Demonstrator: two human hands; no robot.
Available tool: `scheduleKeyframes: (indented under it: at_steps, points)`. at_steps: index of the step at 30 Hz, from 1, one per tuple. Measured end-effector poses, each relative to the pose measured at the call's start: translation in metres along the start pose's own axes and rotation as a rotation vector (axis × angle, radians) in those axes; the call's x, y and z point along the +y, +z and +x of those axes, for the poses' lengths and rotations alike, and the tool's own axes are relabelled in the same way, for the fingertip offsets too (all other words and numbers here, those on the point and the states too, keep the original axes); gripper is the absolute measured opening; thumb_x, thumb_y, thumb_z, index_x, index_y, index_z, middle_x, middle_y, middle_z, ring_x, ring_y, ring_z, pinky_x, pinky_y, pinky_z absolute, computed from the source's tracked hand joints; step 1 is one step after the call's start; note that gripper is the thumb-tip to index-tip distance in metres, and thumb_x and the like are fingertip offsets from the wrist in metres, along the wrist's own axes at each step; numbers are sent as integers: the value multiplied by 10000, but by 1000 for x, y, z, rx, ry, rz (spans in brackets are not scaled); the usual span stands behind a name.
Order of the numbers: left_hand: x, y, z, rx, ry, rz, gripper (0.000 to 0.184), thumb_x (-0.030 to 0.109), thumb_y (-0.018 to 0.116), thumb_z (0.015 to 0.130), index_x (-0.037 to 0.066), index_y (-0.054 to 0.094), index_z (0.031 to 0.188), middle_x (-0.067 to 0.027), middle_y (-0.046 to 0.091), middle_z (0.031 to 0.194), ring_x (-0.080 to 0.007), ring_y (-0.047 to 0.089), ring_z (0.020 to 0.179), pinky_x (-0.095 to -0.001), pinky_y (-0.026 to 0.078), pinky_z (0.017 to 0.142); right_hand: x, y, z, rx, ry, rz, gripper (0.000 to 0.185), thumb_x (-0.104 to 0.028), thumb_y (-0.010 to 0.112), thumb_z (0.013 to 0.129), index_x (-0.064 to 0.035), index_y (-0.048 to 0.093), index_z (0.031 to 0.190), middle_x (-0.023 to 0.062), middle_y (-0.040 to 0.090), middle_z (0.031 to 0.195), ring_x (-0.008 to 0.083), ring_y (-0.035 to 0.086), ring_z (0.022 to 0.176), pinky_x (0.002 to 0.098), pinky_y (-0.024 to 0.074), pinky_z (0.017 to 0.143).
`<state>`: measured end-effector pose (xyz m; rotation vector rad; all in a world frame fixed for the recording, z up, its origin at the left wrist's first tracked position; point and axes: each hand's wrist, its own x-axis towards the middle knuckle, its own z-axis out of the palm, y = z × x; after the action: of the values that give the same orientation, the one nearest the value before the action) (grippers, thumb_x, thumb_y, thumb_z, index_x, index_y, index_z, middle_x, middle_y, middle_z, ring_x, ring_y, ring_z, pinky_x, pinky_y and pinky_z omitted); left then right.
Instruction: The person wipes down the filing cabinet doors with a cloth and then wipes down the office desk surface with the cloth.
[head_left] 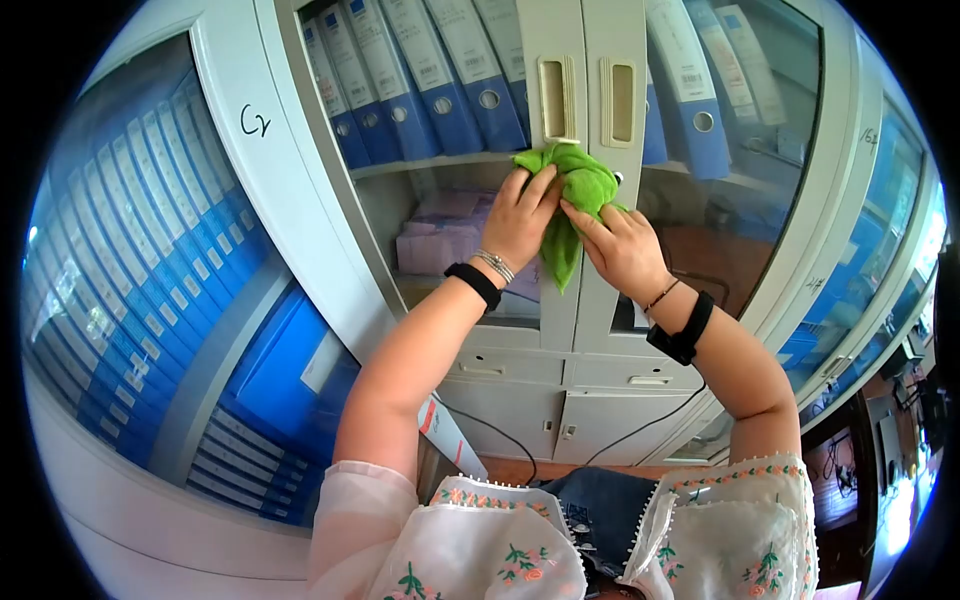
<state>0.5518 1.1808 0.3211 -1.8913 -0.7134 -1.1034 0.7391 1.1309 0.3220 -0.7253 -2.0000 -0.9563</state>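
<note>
A bright green cloth (588, 187) is bunched against the middle of a grey cabinet, just below its two recessed door handles (557, 98). My left hand (520, 222) holds the cloth's left side, fingers bent over it. On the right side, my right hand (622, 250) grips the cloth with its fingertips. The lower end of the cloth hangs in a point between both hands. Part of a small dark, round thing shows at the cloth's right edge. Both glass doors appear closed.
Blue binders (445, 110) stand behind the glass, with pinkish paper stacks (440, 240) below. Another binder cabinet (262, 255) is close on the left. Black cables (500, 425) run down by the lower doors. A dark desk (850, 480) stands at the lower right.
</note>
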Motion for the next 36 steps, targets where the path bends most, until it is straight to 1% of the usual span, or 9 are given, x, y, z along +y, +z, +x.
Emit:
scheduleKeyframes:
  at_steps: [9,12,14,16,20,25,27,32,36]
  points:
    - [-47,-11,103,158,71,124,349,92,538,790,81,567,1138,-23,444,1257,-257,430,1100,-344,412,919,40,-25,91,236,28,-256,476,-120,565,765,-257,516,1218,-8,487,713,159,550,639,308,413,578]
    - [-54,-20,145,241,20,130,424,100,542,777,90,521,1200,-38,442,1264,-279,417,1116,-405,376,954,56,-39,130,356,58,-265,501,-129,567,804,-272,469,1274,44,522,754,243,539,629,328,437,602]
    - [-58,-25,168,242,0,56,449,33,455,809,21,444,1258,-170,378,1333,-365,371,1200,-415,329,1009,59,-54,154,407,43,-305,512,-123,562,805,-271,459,1284,53,528,755,249,545,637,334,440,607]
    - [-64,-27,188,265,10,97,466,47,452,816,17,415,1279,-163,368,1345,-358,356,1219,-414,313,1023,64,-69,175,356,107,-221,426,-106,503,799,-181,509,1218,98,566,945,269,579,831,398,439,757]
    - [-76,-35,226,286,30,230,514,108,480,819,14,369,1312,-143,344,1373,-329,344,1240,-419,286,1039,100,-84,206,435,16,-464,474,-98,494,799,-209,469,1259,74,575,948,247,590,826,371,443,737]
    - [-92,-43,278,234,24,337,537,176,469,844,38,325,1342,-136,282,1416,-327,334,1251,-423,287,1037,130,-122,235,352,181,-482,459,-146,462,845,-240,432,1292,100,593,991,286,610,845,401,472,756]
    - [-87,-45,288,193,-2,251,532,205,453,859,49,316,1349,-134,267,1425,-343,315,1264,-443,273,1043,135,-129,241,109,442,-462,454,-178,448,852,-250,424,1299,111,595,1044,310,611,882,425,482,759]
    - [-86,-49,282,99,-1,237,498,210,465,868,53,351,1326,-130,286,1418,-347,318,1264,-493,261,1028,139,-126,235,247,240,-252,412,-161,422,841,-176,488,1247,195,630,932,344,610,839,432,484,713]
    - [-73,-41,247,80,65,228,466,163,493,852,46,392,1293,-125,346,1374,-325,314,1263,-485,238,1038,137,-115,204,150,260,-255,394,-154,432,834,-137,502,1221,181,635,911,345,613,791,433,485,674]
